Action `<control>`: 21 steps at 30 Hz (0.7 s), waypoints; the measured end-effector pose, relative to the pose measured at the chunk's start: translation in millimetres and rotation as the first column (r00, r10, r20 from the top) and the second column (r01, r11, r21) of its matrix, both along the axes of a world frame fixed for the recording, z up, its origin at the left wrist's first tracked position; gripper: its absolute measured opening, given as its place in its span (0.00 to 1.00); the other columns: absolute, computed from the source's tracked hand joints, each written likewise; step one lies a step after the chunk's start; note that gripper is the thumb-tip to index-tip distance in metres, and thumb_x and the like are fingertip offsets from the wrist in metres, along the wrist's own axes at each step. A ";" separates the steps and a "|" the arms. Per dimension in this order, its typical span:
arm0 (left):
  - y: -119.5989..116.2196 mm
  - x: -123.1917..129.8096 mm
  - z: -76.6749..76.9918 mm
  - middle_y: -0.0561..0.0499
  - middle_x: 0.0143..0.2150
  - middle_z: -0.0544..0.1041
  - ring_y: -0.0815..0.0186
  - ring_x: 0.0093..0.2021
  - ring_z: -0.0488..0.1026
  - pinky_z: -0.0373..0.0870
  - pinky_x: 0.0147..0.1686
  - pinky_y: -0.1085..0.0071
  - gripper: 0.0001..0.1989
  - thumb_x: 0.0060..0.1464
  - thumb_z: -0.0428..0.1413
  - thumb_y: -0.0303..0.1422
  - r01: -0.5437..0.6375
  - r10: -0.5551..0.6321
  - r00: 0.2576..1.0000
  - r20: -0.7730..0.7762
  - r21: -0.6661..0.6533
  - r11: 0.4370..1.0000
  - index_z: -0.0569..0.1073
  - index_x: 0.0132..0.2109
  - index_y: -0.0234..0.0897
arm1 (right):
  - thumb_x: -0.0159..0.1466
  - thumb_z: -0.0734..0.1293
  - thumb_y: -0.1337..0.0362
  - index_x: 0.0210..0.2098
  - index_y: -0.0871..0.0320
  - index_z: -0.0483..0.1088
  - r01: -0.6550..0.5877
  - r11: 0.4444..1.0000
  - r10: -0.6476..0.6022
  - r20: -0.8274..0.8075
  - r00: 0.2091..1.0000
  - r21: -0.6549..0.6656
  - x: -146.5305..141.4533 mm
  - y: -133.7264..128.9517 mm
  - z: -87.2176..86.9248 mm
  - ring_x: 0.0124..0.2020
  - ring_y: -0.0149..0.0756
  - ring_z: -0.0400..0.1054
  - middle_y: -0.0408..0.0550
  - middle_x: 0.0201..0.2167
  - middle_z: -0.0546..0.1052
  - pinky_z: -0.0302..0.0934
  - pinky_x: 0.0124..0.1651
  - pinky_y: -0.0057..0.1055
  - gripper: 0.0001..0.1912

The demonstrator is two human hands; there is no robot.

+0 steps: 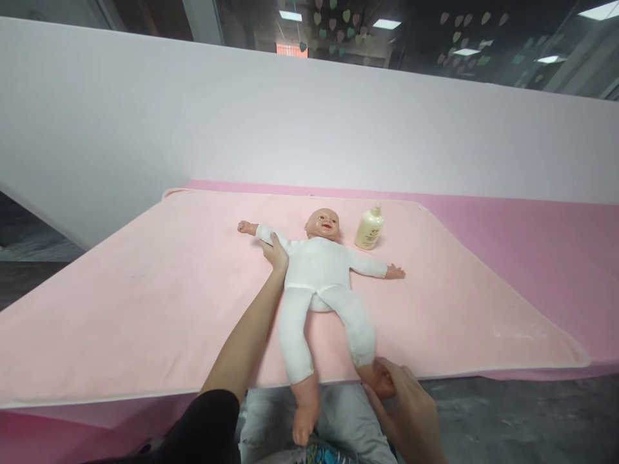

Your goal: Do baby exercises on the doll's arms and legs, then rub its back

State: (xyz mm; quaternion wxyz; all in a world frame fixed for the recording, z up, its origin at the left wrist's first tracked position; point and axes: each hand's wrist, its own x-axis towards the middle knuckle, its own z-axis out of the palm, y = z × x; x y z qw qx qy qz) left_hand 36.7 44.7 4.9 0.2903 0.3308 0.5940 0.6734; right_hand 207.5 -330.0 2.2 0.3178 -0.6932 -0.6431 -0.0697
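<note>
A baby doll [319, 264] in a white cloth body lies on its back on a pink blanket [193, 277], its arms spread wide. Its head is at the far side, and its lower legs hang over the near edge. My left hand [275, 252] is wrapped round the doll's upper arm on the left, beside the armpit, thumb on top. At the near edge my right hand [409, 403] grips the doll's foot on the right, with fingers and thumb round it. The other foot [305, 415] dangles free above my lap.
A pale yellow pump bottle [369, 229] stands right of the doll's head. Behind the pink table [541, 258] rises a white partition [309, 122] with dark glass above it. Grey floor [507, 412] shows at the lower right.
</note>
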 end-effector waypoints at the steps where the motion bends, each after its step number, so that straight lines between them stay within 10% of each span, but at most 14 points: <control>1: -1.0 -0.1 0.6 0.41 0.46 0.75 0.56 0.48 0.74 0.68 0.51 0.59 0.13 0.59 0.49 0.43 0.006 -0.006 1.000 0.006 -0.007 1.000 0.65 0.43 0.38 | 0.61 0.66 0.53 0.47 0.55 0.68 -0.011 0.999 0.010 -0.030 1.000 -0.042 1.9 1.4 2.7 0.32 0.37 0.73 0.48 0.33 0.77 0.66 0.30 0.28 0.18; 7: -0.7 -1.1 -0.4 0.41 0.47 0.74 0.58 0.49 0.74 0.69 0.51 0.61 0.15 0.58 0.50 0.41 -0.008 0.009 0.999 0.046 -0.026 1.000 0.63 0.48 0.37 | 0.63 0.61 0.47 0.47 0.54 0.72 -0.212 0.916 0.002 -0.522 0.853 -0.341 24.7 36.2 27.1 0.37 0.38 0.73 0.50 0.39 0.78 0.69 0.38 0.30 0.21; 15: 11.5 1.3 -14.0 0.44 0.43 0.74 0.62 0.41 0.76 0.73 0.43 0.63 0.23 0.57 0.51 0.43 0.060 -0.060 0.995 0.076 0.006 0.998 0.58 0.54 0.38 | 0.61 0.66 0.56 0.49 0.64 0.68 -0.364 0.892 -0.279 -0.960 0.020 -0.267 51.2 160.8 35.7 0.35 0.42 0.76 0.59 0.38 0.79 0.72 0.38 0.37 0.21; 21: 24.6 -7.9 -7.6 0.43 0.45 0.72 0.65 0.40 0.76 0.73 0.40 0.67 0.28 0.57 0.49 0.36 0.059 -0.070 0.987 0.143 0.080 0.995 0.48 0.61 0.37 | 0.65 0.61 0.68 0.38 0.65 0.69 -0.114 0.977 -0.208 -0.924 -0.320 -0.180 59.9 236.6 28.7 0.35 0.36 0.76 0.56 0.31 0.78 0.73 0.41 0.32 0.07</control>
